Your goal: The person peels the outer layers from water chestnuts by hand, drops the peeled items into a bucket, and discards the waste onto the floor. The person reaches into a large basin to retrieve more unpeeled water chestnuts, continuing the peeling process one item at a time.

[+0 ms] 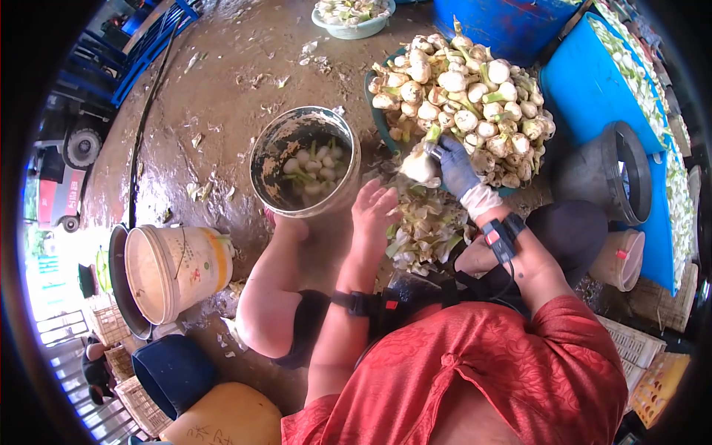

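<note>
My right hand (456, 169), in a blue-grey glove with a pale cuff, is closed on a garlic bulb (420, 165) with a short green stem. A small shiny bit shows by its fingers, but I cannot make out what it is. My bare left hand (373, 211) is open, fingers up, to the left of that bulb and beside the bucket (343, 191). Several clean white bulbs (315, 169) with green stems lie inside the bucket. Under my right hand is a heap of peeled skins (423, 230). Beyond it, unpeeled garlic (475, 96) is piled high in a basin.
White buckets (196, 263) lie tipped at left, near a dark blue container (174, 374). A black bucket (619, 174) and blue bins (604, 81) stand at right. A pale basin (354, 30) sits at the back on the wet, littered floor (230, 89).
</note>
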`<state>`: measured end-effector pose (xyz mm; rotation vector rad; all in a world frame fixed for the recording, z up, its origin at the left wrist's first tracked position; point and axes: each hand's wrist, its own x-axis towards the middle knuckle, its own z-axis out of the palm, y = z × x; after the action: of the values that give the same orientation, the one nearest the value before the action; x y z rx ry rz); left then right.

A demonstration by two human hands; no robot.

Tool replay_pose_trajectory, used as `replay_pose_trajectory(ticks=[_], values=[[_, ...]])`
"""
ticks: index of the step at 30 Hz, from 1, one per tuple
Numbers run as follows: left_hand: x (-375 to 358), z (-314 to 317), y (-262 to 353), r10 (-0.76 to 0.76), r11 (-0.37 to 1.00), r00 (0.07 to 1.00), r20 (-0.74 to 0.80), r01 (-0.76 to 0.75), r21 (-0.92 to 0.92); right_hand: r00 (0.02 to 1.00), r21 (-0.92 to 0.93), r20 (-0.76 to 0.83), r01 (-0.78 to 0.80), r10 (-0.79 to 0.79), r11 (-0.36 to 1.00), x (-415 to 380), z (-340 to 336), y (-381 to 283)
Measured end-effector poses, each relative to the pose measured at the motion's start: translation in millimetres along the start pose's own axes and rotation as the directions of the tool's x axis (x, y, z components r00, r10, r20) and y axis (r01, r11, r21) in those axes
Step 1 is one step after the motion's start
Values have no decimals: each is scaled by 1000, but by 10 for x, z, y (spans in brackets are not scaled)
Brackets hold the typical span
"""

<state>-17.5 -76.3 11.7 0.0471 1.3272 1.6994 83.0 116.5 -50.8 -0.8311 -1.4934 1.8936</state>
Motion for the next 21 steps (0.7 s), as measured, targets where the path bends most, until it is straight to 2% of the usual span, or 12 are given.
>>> replay_pose_trajectory(ticks=[2,3,4,6,8,9,10,12,13,15,19,21], values=[[10,31,-37,-55,995,996,64,60,-78,997,51,-7,-74,74,996,-274,282,-286],[27,22,-53,-50,981,984,174,81,-179,987,186,39,-157,153,970,-338,364,-268],[5,35,-46,-51,981,984,171,81,-174,995,204,70,-80,67,976,-395,464,-265],[-38,77,-38,78,977,968,239,-27,-210,988,114,115,-115,101,987,-507,502,-350],[-65,95,-34,125,970,966,226,-70,-235,992,10,87,-97,96,995,-577,509,-452],[-52,79,-53,175,979,966,191,-151,-135,994,-97,62,-80,86,992,-587,506,-480],[-47,77,-70,228,974,961,160,-226,-31,995,-98,60,-78,84,992,-577,513,-425],[-99,141,-81,250,967,959,133,-254,11,1000,-155,26,-5,9,988,-559,568,-265],[-128,156,-92,271,961,956,114,-276,34,989,-49,26,-144,145,988,-571,590,-314],[-102,104,-93,276,953,958,82,-284,110,996,-73,34,-86,88,994,-595,669,-398],[-76,39,-89,274,962,954,125,-270,-47,999,-107,53,7,-1,994,-592,676,-346],[-92,29,-39,259,964,955,144,-247,-98,997,-83,67,-20,25,996,-621,658,-375]])
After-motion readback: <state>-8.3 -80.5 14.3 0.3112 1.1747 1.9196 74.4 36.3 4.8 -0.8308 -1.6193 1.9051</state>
